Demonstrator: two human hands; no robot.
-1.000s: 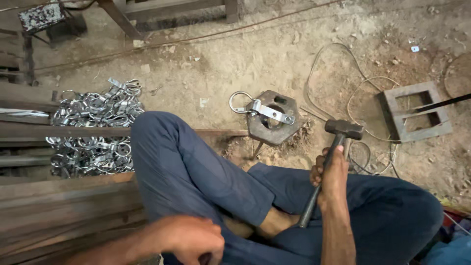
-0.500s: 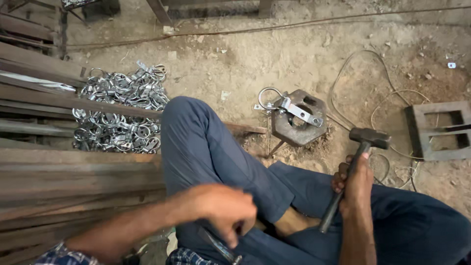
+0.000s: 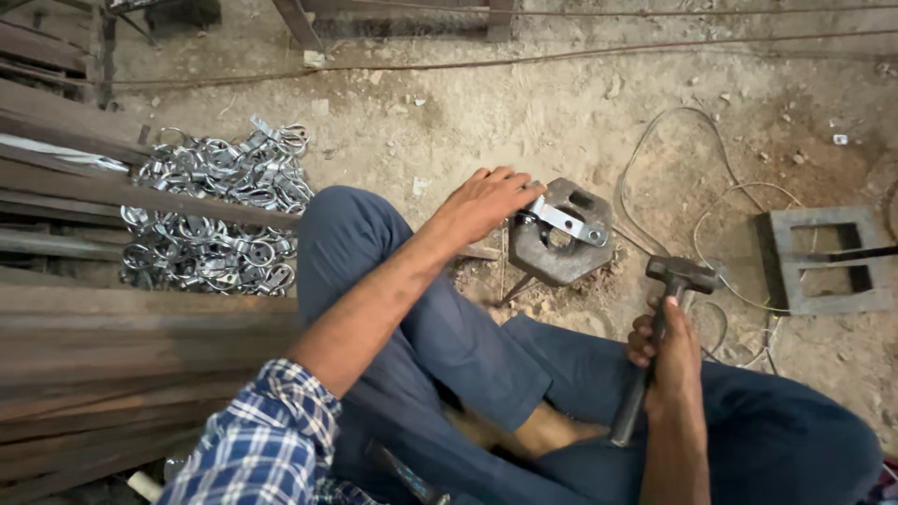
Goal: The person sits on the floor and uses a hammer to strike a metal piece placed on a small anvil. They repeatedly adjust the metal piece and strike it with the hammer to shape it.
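Now, what I logged at this moment:
Change: my left hand (image 3: 486, 201), half a second earlier down by my lap, had reached out over my knee to the shiny metal clamp (image 3: 561, 222).
Left hand: fingers curled onto the clamp's near end, touching it; I couldn't tell how firmly they held.
Clamp: it lay across the hexagonal steel block (image 3: 561, 245) on the dirt floor (image 3: 524, 112).
Right hand (image 3: 666, 360): closed round the hammer (image 3: 655, 337), head up, just beside the block.
Meaning: piece being steadied, I judged, for a blow.
Nearby: pile of finished clamps (image 3: 220, 210) well apart on my left.
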